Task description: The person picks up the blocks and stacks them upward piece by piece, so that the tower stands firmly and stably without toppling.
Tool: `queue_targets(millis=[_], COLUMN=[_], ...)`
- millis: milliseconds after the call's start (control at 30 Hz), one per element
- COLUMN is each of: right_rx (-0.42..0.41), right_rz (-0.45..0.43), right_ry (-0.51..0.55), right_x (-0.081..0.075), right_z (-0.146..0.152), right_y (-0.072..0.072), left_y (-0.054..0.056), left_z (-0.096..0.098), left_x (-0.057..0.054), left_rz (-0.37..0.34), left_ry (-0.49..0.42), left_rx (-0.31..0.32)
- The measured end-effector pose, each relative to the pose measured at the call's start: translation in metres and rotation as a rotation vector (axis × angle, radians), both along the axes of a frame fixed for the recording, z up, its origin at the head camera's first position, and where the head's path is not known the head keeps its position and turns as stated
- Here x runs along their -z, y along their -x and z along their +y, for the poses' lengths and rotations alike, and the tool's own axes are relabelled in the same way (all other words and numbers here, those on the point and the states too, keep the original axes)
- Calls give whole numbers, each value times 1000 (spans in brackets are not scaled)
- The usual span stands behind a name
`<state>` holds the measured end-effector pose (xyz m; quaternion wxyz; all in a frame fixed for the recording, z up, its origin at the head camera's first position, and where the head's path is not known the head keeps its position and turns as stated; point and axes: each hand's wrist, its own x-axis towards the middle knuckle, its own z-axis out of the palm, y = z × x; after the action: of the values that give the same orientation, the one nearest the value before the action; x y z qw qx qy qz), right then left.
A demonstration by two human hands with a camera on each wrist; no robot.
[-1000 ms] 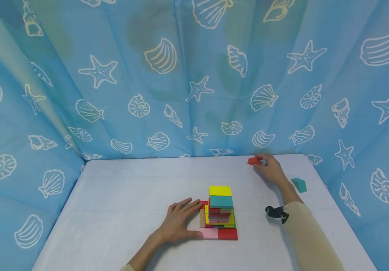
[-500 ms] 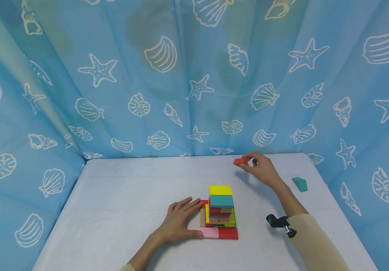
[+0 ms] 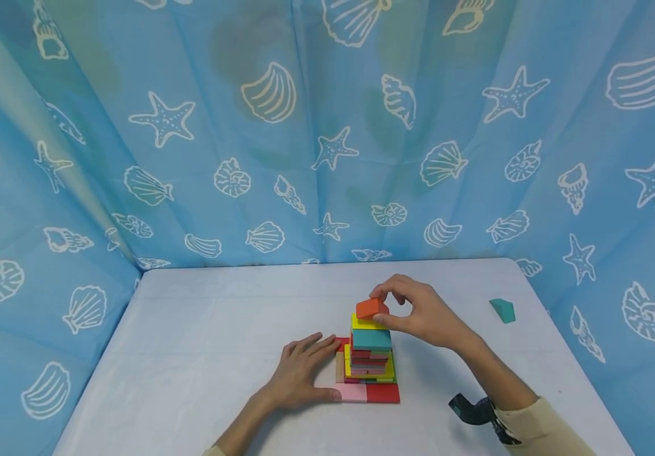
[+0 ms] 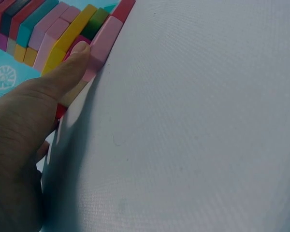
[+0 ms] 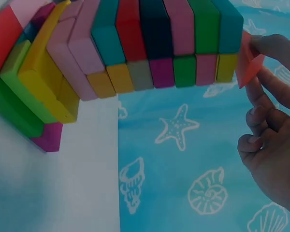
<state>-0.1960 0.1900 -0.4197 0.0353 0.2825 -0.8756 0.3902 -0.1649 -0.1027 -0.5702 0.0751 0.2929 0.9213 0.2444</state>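
A tower of coloured blocks [image 3: 371,339] rises from a flat base, with yellow and teal pieces uppermost. My right hand [image 3: 427,313] pinches an orange-red wedge-like block [image 3: 368,309] between thumb and fingers, right at the tower's top. In the right wrist view the orange-red block [image 5: 248,63] meets the end of the stacked layers. My left hand [image 3: 299,373] rests at the base's left side, fingers spread and fairly straight. Its thumb [image 4: 70,67] lies against the pink base block [image 4: 104,46] in the left wrist view.
A teal angled block [image 3: 503,310] lies on the white-covered table [image 3: 219,354] at the right. Behind the table and along both sides hangs a blue curtain [image 3: 202,158] with shell prints. A black device [image 3: 470,410] sits at my right wrist.
My right hand has brought the orange-red block from the table's back right, leftward and nearer, to the tower's top. The left hand has stayed at the base.
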Motion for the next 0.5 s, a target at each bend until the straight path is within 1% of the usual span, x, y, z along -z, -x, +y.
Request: queue_targets(millis=[133,300,500], right_rx=[-5,0,-8], right_rz=[-15,-25,-35], right_ry=[-17,-24,-36], right_x=[0,2,1], right_z=[-3,-5,-7], right_y=[-5,-6,-8], left_y=[0,0,1], left_z=[1,0,-1], left_x=[-1,0,2], left_rz=[-4,-9,5], left_ry=[-4,-7,-6], left_rx=[0,0,3])
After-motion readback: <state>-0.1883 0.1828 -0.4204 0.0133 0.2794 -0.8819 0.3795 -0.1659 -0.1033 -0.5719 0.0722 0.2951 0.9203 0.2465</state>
